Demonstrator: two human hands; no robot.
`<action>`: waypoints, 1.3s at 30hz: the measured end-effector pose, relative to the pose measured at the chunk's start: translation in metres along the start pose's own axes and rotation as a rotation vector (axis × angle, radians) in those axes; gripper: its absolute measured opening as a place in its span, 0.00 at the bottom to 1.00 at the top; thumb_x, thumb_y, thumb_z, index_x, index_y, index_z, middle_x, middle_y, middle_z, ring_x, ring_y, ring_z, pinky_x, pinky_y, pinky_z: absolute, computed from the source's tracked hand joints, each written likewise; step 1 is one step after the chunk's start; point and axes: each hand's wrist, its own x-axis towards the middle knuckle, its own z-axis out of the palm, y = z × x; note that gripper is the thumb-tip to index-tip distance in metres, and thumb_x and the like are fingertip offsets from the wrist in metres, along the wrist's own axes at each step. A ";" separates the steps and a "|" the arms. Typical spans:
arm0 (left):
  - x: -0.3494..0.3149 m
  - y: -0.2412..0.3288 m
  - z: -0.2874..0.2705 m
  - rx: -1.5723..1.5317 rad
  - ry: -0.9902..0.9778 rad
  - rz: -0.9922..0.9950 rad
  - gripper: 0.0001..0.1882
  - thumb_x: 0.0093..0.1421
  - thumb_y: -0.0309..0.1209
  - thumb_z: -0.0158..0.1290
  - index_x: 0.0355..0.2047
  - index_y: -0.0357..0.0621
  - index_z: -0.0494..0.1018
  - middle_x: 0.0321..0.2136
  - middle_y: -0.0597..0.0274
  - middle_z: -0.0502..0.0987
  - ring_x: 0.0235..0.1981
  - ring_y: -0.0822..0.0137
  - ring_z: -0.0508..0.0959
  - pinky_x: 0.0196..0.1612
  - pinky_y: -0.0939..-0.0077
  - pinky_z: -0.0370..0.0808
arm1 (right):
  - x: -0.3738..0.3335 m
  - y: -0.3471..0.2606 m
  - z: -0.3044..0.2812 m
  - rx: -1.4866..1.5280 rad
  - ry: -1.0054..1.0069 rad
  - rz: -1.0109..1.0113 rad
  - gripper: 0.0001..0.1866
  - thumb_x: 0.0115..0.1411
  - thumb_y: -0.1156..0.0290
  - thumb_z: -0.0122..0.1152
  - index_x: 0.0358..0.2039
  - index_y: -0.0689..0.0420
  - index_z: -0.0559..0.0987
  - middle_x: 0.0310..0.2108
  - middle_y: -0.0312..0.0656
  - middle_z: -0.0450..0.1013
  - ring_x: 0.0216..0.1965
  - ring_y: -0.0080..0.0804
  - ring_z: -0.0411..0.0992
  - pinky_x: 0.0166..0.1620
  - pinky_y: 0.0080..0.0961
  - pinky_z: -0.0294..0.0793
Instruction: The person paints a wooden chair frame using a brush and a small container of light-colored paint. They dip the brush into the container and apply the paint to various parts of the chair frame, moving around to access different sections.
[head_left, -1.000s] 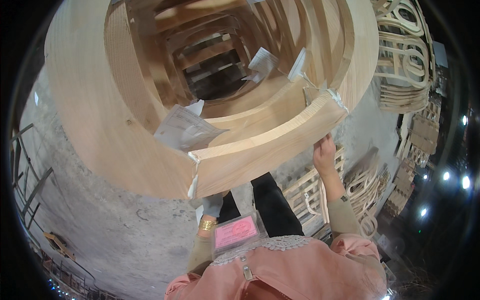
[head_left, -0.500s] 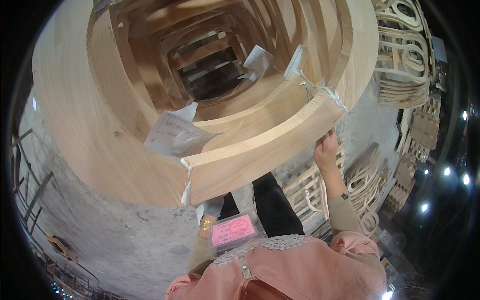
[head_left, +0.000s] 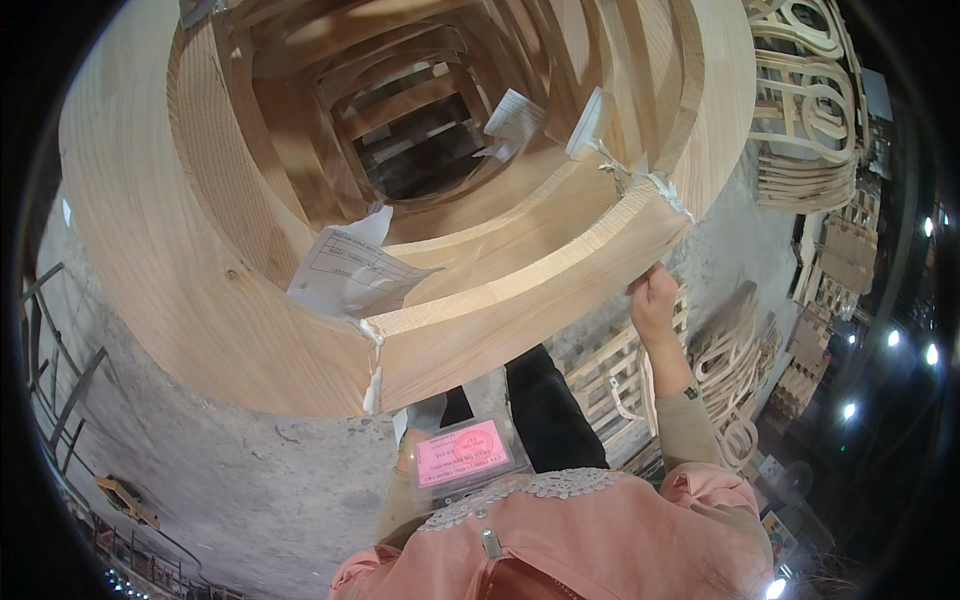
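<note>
A large pale wooden ring frame, made of curved pieces, lies on top of a stack of similar frames. White glue beads run down its near-left joint, and more white glue sits on the near-right joint. My right hand is closed, its fingertips up against the lower edge of the near curved piece; whether they pinch anything there is hidden. Of my left arm, the sleeve and a bit of wrist show below the frame; the badge and frame hide the hand.
Printed paper slips stick up inside the stack. A pink badge hangs at my chest. To the right are curved wooden parts, a slatted wooden pallet and stacked chair-back frames. Metal racks stand at far left on the concrete floor.
My right hand has turned slightly and its fingers look more curled at the edge. My left wrist has slipped further behind the badge. The frame stays in almost the same place.
</note>
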 end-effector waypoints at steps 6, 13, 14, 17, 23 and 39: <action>0.000 0.001 0.000 0.005 -0.018 -0.007 0.17 0.52 0.27 0.47 0.43 0.36 0.68 0.36 0.54 0.75 0.37 0.64 0.74 0.40 0.74 0.70 | 0.005 0.004 -0.004 0.034 -0.005 -0.054 0.20 0.48 0.87 0.35 0.39 0.66 0.72 0.15 0.40 0.63 0.16 0.26 0.64 0.22 0.22 0.67; -0.002 0.005 0.001 0.015 -0.046 -0.009 0.18 0.52 0.28 0.46 0.44 0.37 0.67 0.36 0.53 0.75 0.37 0.63 0.75 0.41 0.73 0.70 | 0.010 0.024 -0.017 0.181 -0.074 0.040 0.18 0.47 0.87 0.35 0.37 0.67 0.72 0.16 0.40 0.64 0.15 0.25 0.63 0.21 0.20 0.66; -0.002 0.005 0.001 0.018 -0.049 -0.012 0.18 0.52 0.28 0.46 0.44 0.37 0.67 0.36 0.53 0.75 0.37 0.62 0.75 0.41 0.73 0.70 | 0.011 0.026 -0.019 0.159 -0.083 0.017 0.18 0.47 0.87 0.35 0.37 0.67 0.72 0.16 0.40 0.64 0.15 0.24 0.63 0.21 0.19 0.66; -0.003 0.006 0.000 0.022 -0.057 -0.013 0.18 0.53 0.29 0.46 0.44 0.38 0.67 0.37 0.52 0.75 0.38 0.62 0.75 0.41 0.73 0.70 | 0.015 0.026 -0.022 0.103 -0.098 -0.032 0.18 0.47 0.87 0.36 0.36 0.67 0.73 0.16 0.40 0.64 0.15 0.24 0.63 0.20 0.20 0.66; -0.005 0.011 -0.002 0.053 -0.084 -0.011 0.18 0.53 0.29 0.46 0.45 0.38 0.67 0.37 0.51 0.75 0.38 0.60 0.76 0.41 0.73 0.71 | 0.023 0.014 -0.022 0.084 -0.170 0.074 0.17 0.46 0.87 0.36 0.34 0.66 0.73 0.14 0.41 0.64 0.15 0.25 0.64 0.19 0.21 0.65; -0.067 0.186 0.045 0.344 -0.633 0.279 0.18 0.50 0.25 0.46 0.44 0.40 0.68 0.32 0.49 0.76 0.33 0.61 0.78 0.38 0.74 0.72 | -0.043 0.006 -0.048 0.084 -0.103 0.022 0.16 0.55 0.78 0.51 0.45 0.62 0.73 0.27 0.41 0.69 0.25 0.27 0.65 0.32 0.18 0.65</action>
